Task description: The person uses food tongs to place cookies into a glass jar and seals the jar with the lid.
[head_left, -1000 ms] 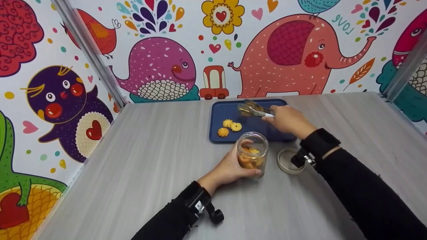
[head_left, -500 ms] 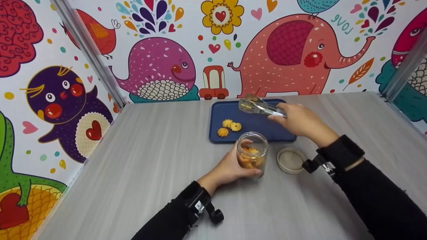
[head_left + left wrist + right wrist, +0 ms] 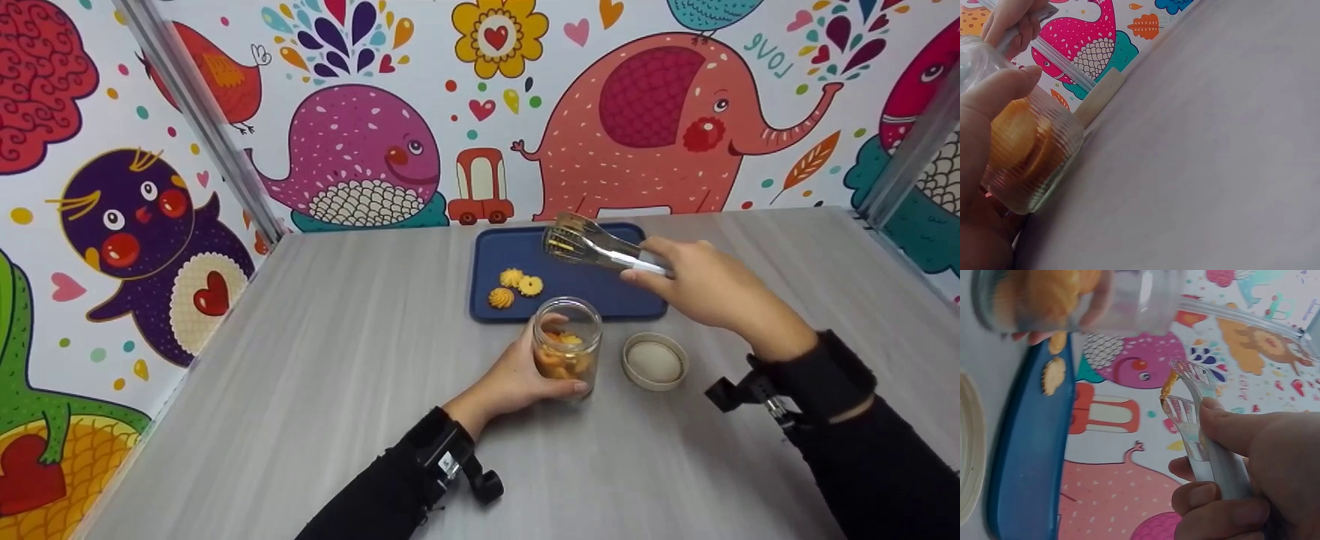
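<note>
My left hand (image 3: pixel 525 373) grips a clear glass jar (image 3: pixel 581 367), its fingers behind and thumb across the front. Several golden cookies (image 3: pixel 1013 135) lie inside the open-topped jar. In my right hand (image 3: pixel 705 289) is a pair of metal tongs (image 3: pixel 600 247), held above the blue tray (image 3: pixel 600 296). Between the tongs' slotted tips, the right wrist view shows a cookie (image 3: pixel 1168 387) seen edge-on. Three piped cookies (image 3: pixel 514 285) sit on the tray's left part.
A round pale lid (image 3: pixel 655 362) lies on the grey table (image 3: pixel 360 360), just right of the jar. Beyond the tray stands a wall (image 3: pixel 480 75) printed with cartoon animals. A metal frame post (image 3: pixel 210 127) rises at the left corner.
My right hand has drawn back to the right and toward me, carrying the tongs with it. The lid, partly covered before, now shows fully. My left hand and the jar have stayed still.
</note>
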`<action>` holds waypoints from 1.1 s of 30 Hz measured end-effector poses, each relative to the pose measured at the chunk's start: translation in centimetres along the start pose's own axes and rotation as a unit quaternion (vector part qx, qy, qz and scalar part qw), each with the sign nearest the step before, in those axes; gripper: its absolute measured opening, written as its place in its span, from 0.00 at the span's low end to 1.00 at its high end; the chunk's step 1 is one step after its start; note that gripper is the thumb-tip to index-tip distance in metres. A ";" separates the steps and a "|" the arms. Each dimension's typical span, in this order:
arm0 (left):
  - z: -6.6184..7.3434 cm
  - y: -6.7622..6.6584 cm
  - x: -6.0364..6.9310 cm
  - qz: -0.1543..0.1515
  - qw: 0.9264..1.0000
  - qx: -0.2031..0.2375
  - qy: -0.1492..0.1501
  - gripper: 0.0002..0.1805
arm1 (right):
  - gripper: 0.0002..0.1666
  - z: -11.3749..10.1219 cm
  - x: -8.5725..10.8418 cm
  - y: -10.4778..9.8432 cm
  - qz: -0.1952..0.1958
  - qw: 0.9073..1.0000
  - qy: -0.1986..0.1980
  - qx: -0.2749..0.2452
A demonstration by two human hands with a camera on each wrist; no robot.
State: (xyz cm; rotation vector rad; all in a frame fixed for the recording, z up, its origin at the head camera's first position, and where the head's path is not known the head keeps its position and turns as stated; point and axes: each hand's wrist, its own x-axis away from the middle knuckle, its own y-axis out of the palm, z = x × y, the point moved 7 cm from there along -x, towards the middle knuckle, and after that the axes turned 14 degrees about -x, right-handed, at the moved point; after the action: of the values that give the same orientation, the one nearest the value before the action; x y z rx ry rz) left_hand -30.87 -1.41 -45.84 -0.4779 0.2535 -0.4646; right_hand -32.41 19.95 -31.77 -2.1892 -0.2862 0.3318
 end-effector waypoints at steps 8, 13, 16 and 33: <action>-0.1 0.0 -0.1 -0.002 1.000 -0.001 0.000 0.49 | 0.42 -0.4 2.1 -0.8 -0.011 0.999 0.020 -0.026; -0.1 0.1 -0.1 -0.007 1.000 -0.001 -0.007 0.50 | 0.44 -0.6 3.2 -1.3 -0.021 0.999 0.018 -0.018; 0.0 0.1 -0.1 -0.007 1.000 0.000 -0.007 0.50 | 0.44 -0.8 3.8 -1.8 -0.026 1.000 0.014 -0.009; 0.1 0.0 -0.1 -0.004 1.000 -0.007 0.003 0.50 | 0.41 -1.8 5.1 -2.6 -0.039 0.999 0.010 0.012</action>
State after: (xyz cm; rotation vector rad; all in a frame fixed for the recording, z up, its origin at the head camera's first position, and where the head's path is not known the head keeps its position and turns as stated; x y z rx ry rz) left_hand -30.93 -1.34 -45.77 -0.4921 0.2612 -0.4716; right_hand -27.24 21.74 -29.32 -2.1500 -0.3543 0.2691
